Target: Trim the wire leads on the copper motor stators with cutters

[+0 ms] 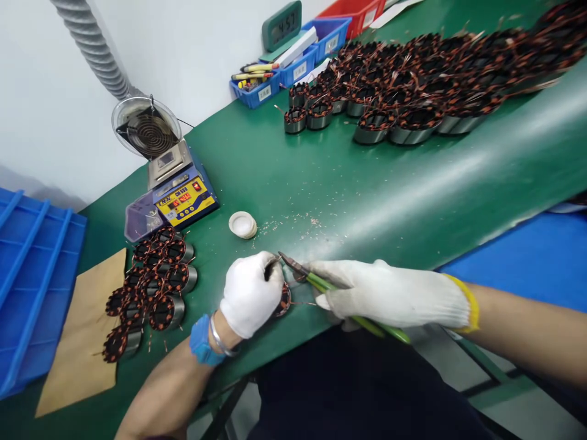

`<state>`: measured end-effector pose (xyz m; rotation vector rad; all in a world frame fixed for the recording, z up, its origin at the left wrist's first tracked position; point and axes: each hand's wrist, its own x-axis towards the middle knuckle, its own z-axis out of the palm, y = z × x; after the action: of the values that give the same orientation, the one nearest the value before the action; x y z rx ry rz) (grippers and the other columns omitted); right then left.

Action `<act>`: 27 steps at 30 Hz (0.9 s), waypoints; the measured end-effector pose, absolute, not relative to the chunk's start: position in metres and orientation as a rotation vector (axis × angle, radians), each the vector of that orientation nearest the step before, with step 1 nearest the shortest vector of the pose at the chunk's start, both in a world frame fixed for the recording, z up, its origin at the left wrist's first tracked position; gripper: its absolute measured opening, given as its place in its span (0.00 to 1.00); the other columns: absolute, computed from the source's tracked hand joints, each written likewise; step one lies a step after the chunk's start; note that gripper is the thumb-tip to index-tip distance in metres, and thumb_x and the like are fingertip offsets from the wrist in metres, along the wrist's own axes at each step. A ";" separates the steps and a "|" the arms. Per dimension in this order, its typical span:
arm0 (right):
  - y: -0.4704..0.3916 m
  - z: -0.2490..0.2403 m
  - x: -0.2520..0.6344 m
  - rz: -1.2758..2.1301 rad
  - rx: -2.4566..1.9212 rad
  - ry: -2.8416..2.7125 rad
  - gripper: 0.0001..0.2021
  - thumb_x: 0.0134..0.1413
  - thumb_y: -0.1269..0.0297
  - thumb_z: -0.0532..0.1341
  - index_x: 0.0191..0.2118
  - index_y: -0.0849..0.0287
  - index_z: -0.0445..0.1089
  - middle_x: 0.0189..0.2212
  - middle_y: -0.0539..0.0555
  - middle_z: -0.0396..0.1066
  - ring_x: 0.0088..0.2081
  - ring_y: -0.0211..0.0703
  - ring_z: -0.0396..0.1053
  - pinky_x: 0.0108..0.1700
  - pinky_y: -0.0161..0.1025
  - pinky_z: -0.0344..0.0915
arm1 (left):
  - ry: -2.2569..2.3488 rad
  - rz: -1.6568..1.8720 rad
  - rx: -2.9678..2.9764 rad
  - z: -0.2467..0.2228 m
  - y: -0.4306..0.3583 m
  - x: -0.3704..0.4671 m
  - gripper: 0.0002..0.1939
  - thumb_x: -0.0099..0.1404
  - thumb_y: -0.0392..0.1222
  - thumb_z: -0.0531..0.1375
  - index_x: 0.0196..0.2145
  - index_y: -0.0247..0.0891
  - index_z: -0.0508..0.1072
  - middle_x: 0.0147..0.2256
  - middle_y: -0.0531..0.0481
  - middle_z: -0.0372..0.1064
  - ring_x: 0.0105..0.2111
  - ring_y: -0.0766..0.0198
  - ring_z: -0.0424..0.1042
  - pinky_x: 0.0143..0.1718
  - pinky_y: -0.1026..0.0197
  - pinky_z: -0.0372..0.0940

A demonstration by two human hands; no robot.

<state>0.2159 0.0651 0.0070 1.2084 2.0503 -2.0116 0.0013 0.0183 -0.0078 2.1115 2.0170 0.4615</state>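
Note:
My left hand, in a white glove, is closed in a pinch above the bench, thumb and forefinger together on what looks like a thin stator wire. Partly hidden under that hand is a copper-wound motor stator, with one wire sticking out to the right. My right hand, gloved in white with a yellow cuff, is wrapped round green-handled cutting pliers. The pliers' jaws point left and reach right beside the left fingertips. Whether the jaws touch the wire is too small to tell.
Several stators stand at left by brown cardboard; many more fill the back right. A soldering-type station, fume duct, small white dishes, blue bins and wire clippings are on or over the green bench.

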 end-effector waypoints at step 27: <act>0.053 0.001 0.236 -2.467 1.079 1.831 0.28 0.49 0.48 0.67 0.51 0.60 0.64 0.32 0.51 0.64 0.30 0.40 0.64 0.31 0.36 0.64 | 2.177 0.146 1.930 0.045 0.018 -0.007 0.21 0.58 0.55 0.65 0.43 0.38 0.78 0.42 0.41 0.79 0.44 0.45 0.78 0.47 0.47 0.71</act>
<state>0.2356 0.0529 0.0007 1.0795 1.8312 -2.4674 -0.0074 0.0178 0.0450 1.9298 2.1775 0.1462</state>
